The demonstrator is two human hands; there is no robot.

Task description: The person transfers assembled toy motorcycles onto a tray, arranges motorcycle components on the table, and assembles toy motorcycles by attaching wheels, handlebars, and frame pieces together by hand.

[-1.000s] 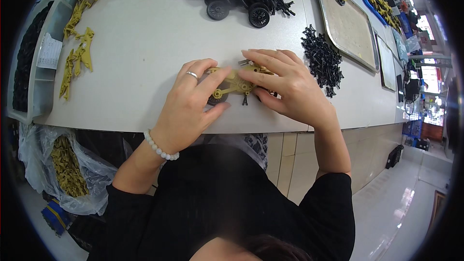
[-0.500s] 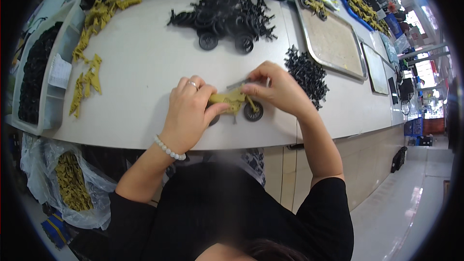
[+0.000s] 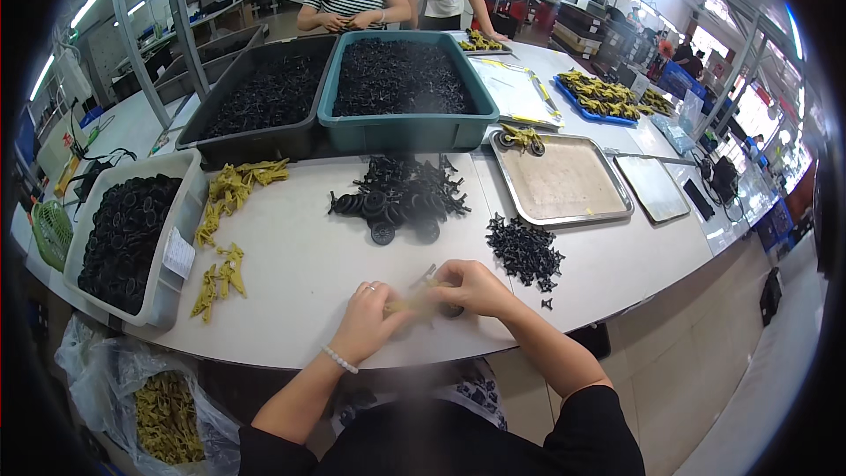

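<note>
Near the front edge of the table, a yellow toy motorcycle with black wheels is between my two hands, partly blurred by motion. My left hand, with a ring and a beaded bracelet, is closed around its left end. At the other end, my right hand pinches the toy near its front wheel, the fingers bent together. A thin grey piece sticks up beside the right fingertips; I cannot tell what it is. Beyond my hands lies a heap of black wheels and small parts. Small black pieces are piled beyond my right hand.
Yellow parts lie at left beside a white bin of black wheels. Dark grey and teal tubs stand behind. A metal tray at right carries one assembled motorcycle. Two people stand across the table.
The view has tilted upward, bringing the tubs and people into sight. Both hands still hold the toy motorcycle, which is now more blurred.
</note>
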